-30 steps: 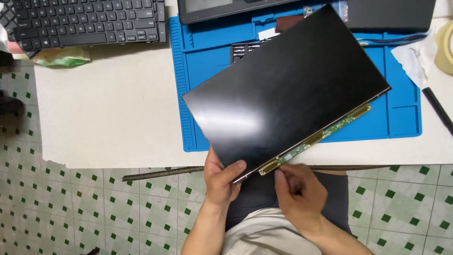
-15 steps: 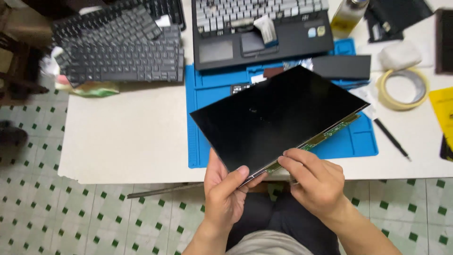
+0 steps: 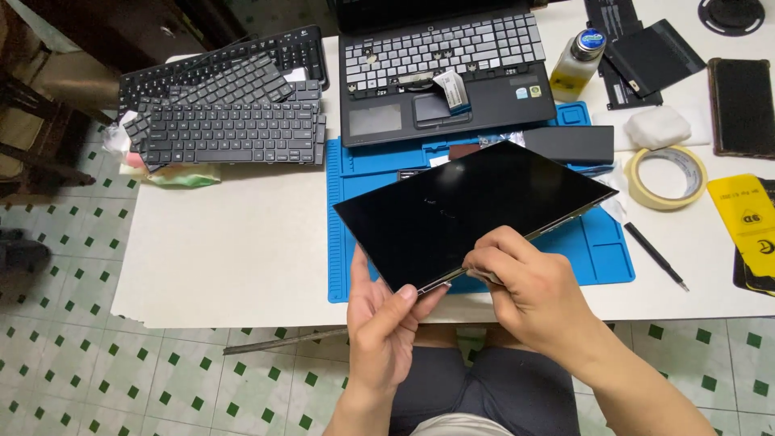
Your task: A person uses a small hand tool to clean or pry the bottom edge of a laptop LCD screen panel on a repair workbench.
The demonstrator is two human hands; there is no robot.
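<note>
I hold a thin black laptop screen panel (image 3: 468,210) tilted above a blue work mat (image 3: 355,173). My left hand (image 3: 383,323) supports the panel's near left corner from below, thumb on its front edge. My right hand (image 3: 525,291) pinches the panel's near bottom edge, where a narrow circuit strip runs. The panel's glossy face points up and reflects light.
An open laptop base (image 3: 444,64) with a grey keyboard lies behind the mat. Several loose black keyboards (image 3: 226,105) are stacked at the back left. To the right lie a tape roll (image 3: 667,178), a bottle (image 3: 575,64), a black pen-like tool (image 3: 655,257), a dark phone (image 3: 741,105) and a yellow packet (image 3: 747,214).
The view has tipped up and pulled back, showing more of the table. The panel now lies flatter and smaller in view, and my right hand has slid along its near edge.
</note>
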